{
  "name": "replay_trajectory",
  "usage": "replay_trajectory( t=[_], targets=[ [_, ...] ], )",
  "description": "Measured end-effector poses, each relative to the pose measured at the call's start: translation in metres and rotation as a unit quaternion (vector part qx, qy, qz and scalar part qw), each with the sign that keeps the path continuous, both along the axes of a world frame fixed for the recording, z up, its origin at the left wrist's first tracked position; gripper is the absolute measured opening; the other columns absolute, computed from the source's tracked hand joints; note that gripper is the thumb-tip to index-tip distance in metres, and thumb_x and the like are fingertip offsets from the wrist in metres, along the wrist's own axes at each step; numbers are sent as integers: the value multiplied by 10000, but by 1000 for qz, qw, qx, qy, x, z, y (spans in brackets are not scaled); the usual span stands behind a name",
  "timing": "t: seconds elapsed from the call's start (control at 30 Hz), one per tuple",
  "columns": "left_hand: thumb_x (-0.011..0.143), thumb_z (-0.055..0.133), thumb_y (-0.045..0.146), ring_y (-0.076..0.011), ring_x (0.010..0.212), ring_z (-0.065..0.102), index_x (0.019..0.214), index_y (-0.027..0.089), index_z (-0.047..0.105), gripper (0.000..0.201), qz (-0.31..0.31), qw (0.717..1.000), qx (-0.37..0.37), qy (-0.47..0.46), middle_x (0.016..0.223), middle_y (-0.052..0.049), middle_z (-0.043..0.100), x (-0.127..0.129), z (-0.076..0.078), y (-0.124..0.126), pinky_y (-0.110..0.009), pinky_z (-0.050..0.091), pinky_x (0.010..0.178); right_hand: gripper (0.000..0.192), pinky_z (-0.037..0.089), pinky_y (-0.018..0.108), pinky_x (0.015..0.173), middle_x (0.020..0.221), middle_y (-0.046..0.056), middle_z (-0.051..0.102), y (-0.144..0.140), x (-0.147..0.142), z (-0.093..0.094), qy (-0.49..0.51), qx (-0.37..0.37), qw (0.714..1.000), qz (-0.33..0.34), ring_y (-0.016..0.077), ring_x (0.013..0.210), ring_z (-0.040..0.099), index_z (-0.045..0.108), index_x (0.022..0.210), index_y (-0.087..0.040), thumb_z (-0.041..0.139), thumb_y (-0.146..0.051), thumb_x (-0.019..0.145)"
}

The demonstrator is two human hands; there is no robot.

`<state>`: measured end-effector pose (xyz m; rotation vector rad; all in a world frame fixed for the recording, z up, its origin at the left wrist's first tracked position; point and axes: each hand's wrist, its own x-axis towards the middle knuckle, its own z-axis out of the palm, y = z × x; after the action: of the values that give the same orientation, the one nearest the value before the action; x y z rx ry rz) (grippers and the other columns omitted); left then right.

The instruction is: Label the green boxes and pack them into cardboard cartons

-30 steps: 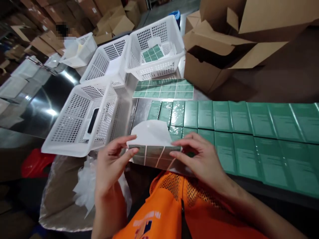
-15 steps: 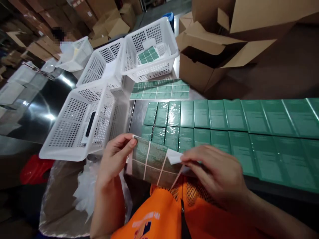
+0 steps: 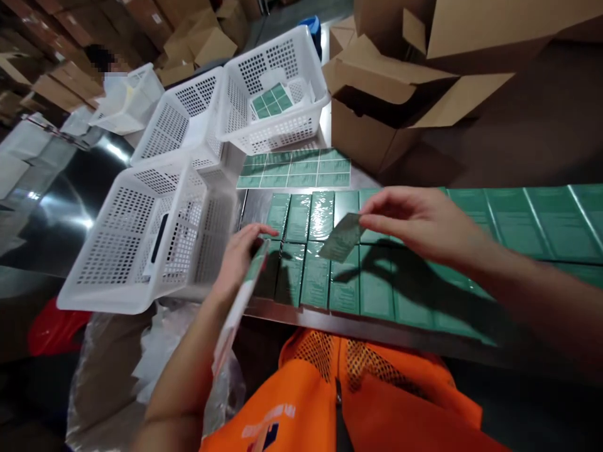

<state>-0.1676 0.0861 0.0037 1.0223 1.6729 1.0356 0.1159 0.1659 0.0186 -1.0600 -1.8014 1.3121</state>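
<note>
Peeled label held over the green boxes

The right hand (image 3: pixel 419 223) pinches one green label (image 3: pixel 343 237) above the boxes (image 3: pixel 377 282); at 9 o'clock, the left hand (image 3: pixel 240 257) grips the label sheet (image 3: pixel 238 304).

A single green label (image 3: pixel 343 237) hangs tilted above the green boxes (image 3: pixel 377 276); the label sheet (image 3: pixel 238 307) stands edge-on.

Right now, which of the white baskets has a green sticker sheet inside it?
The far basket, the one beside the open cardboard box. A green sticker sheet lies on its bottom; the nearest basket holds only a dark object.
</note>
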Motion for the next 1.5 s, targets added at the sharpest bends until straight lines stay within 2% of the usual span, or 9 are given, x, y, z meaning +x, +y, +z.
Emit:
replay_trajectory(
  t=[0.1, 0.2, 0.37, 0.47, 0.63, 0.77, 0.9, 1.23, 1.5],
  targets=[
    [911, 519, 530, -83, 349, 325, 1078, 206, 695, 405, -103, 992, -58, -41, 558, 12, 576, 18, -1, 14, -233, 212, 363, 303, 451, 305, 574, 720, 34, 663, 42, -16, -19, 5, -124, 991, 53, 167, 652, 579, 719, 756, -216, 818, -497, 701],
    [864, 611, 496, -82, 406, 411, 1199, 238, 643, 423, -135, 984, -92, -64, 776, -9, 687, 26, -5, 26, -227, 282, 388, 200, 422, 292, 551, 693, 32, 648, 68, -30, -31, -13, -172, 982, 80, 161, 644, 559, 729, 707, -218, 846, -379, 686],
    [852, 639, 518, -166, 727, 594, 1050, 173, 697, 402, -147, 985, -90, 0, 720, -9, 653, 29, -19, 40, -253, 440, 674, 136, 399, 277, 543, 684, 27, 631, 88, -44, -36, -37, -197, 974, 102, 148, 625, 546, 724, 684, -210, 841, -274, 707],
    [829, 644, 543, -165, 710, 565, 880, 157, 692, 393, -198, 974, -111, 18, 750, -18, 651, 28, -28, 46, -266, 418, 665, 102, 389, 270, 539, 676, 20, 629, 95, -49, -40, -54, -203, 972, 104, 137, 610, 531, 726, 697, -203, 816, -238, 728],
    [805, 595, 531, -140, 600, 435, 700, 181, 602, 365, -226, 959, -114, 127, 620, 23, 526, 30, -35, 55, -256, 313, 564, 86, 357, 261, 547, 641, 4, 623, 97, -52, -51, -85, -155, 978, 110, 115, 577, 502, 746, 747, -177, 776, -256, 761],
    [789, 565, 494, -136, 587, 403, 642, 188, 568, 340, -228, 950, -126, 171, 587, 31, 483, 37, -34, 61, -261, 295, 567, 149, 345, 268, 582, 668, 3, 655, 93, -53, -60, -147, -43, 985, 76, 128, 619, 539, 766, 801, -174, 756, -323, 797],
    [785, 554, 468, -133, 557, 393, 615, 185, 561, 329, -214, 945, -143, 201, 552, 35, 469, 42, -34, 64, -266, 291, 559, 120, 359, 279, 648, 782, 38, 704, 88, -56, -64, -217, 53, 974, 39, 175, 757, 604, 771, 796, -177, 749, -295, 813],
    [765, 581, 410, -141, 518, 400, 546, 201, 528, 307, -209, 941, -138, 229, 494, 31, 467, 47, -31, 67, -263, 266, 526, 181, 390, 325, 684, 770, 62, 680, 89, -57, -72, -213, 65, 974, 43, 229, 777, 603, 724, 662, -211, 742, -327, 800],
    [777, 583, 330, -146, 521, 423, 540, 206, 515, 276, -220, 932, -143, 249, 500, 31, 470, 49, -31, 72, -273, 283, 549, 170, 370, 328, 689, 767, 61, 672, 90, -58, -72, -217, 65, 973, 46, 221, 762, 588, 723, 680, -197, 741, -313, 803]
  ],
)
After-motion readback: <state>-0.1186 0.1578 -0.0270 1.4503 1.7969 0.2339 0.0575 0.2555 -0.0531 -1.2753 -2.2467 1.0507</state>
